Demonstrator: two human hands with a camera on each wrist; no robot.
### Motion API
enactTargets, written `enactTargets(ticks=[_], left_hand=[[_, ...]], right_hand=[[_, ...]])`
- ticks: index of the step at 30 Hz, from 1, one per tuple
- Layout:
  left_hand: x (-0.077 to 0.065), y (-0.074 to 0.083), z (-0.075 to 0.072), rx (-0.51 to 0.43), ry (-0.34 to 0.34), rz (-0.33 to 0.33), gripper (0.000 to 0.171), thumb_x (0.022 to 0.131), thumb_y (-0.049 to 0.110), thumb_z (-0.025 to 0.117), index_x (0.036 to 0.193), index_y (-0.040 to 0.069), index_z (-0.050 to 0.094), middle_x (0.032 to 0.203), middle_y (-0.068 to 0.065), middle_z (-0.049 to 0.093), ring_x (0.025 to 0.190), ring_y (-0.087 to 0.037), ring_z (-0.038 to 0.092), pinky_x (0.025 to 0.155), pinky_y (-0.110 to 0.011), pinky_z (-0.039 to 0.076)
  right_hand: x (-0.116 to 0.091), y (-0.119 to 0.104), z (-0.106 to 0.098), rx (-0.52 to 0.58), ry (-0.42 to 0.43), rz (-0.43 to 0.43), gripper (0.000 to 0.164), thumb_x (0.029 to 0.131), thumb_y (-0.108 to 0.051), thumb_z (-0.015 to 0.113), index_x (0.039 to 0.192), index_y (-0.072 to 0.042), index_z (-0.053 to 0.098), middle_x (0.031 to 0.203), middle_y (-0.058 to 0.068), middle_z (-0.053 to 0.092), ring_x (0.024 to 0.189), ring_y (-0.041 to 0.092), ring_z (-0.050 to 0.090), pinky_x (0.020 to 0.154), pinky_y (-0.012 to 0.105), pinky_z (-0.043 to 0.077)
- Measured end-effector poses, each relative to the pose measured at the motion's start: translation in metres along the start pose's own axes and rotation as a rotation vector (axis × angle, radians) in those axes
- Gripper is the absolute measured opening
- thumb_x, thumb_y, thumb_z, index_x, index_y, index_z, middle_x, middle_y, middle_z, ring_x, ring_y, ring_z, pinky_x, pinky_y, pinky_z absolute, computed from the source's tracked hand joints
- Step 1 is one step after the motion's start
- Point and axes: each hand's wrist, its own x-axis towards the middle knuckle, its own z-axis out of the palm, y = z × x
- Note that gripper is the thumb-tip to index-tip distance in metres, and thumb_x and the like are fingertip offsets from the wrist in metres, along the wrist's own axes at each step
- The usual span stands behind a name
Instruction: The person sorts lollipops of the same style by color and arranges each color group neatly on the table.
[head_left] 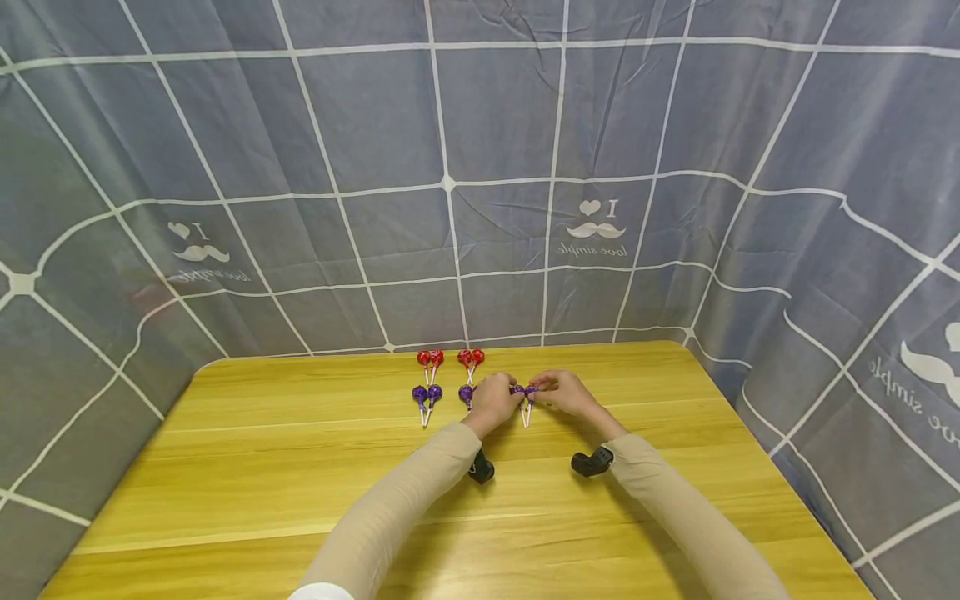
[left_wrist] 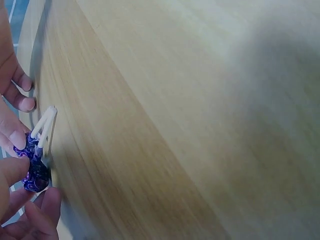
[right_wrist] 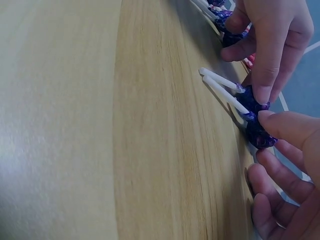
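Observation:
Two purple-wrapped lollipops lie side by side between my hands, heads touching and white sticks leaning together toward me. My left hand (head_left: 495,400) pinches the left purple lollipop (right_wrist: 245,98) by its head, between thumb and fingers. Thumb and index finger of my right hand (head_left: 564,393) grip the head of the right purple lollipop (right_wrist: 260,134), its other fingers loosely bent near the tabletop. Left of my left hand lies another purple lollipop (head_left: 466,394), partly covered by that hand.
Farther left is a pair of purple lollipops (head_left: 427,395) with crossing sticks. Behind stand out two pairs of red lollipops, a left pair (head_left: 431,358) and a right pair (head_left: 471,358), near the far edge of the wooden table (head_left: 262,467). A grey curtain (head_left: 510,225) hangs behind.

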Motion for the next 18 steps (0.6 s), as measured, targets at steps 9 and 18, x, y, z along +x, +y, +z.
enactTargets(ticks=[9, 18], left_hand=[[-0.0014, -0.0013, 0.0001, -0.01, 0.017, 0.003, 0.034, 0.09, 0.027, 0.068, 0.118, 0.008, 0.069, 0.116, -0.009, 0.07, 0.099, -0.024, 0.068, 0.075, -0.036, 0.055], [-0.0009, -0.0047, -0.0046, -0.118, 0.131, 0.053, 0.028, 0.09, 0.02, 0.067, 0.114, 0.006, 0.07, 0.1, -0.009, 0.073, 0.082, -0.021, 0.069, 0.063, -0.03, 0.052]], right_hand=[[0.0004, 0.0007, -0.0012, 0.017, -0.009, 0.011, 0.031, 0.086, -0.011, 0.07, 0.113, 0.004, 0.065, 0.099, 0.02, 0.069, 0.081, 0.018, 0.064, 0.063, 0.028, 0.054], [0.0012, 0.0013, -0.0039, 0.016, -0.016, 0.016, 0.032, 0.087, -0.014, 0.07, 0.113, 0.004, 0.065, 0.101, 0.02, 0.069, 0.08, 0.016, 0.063, 0.064, 0.029, 0.055]])
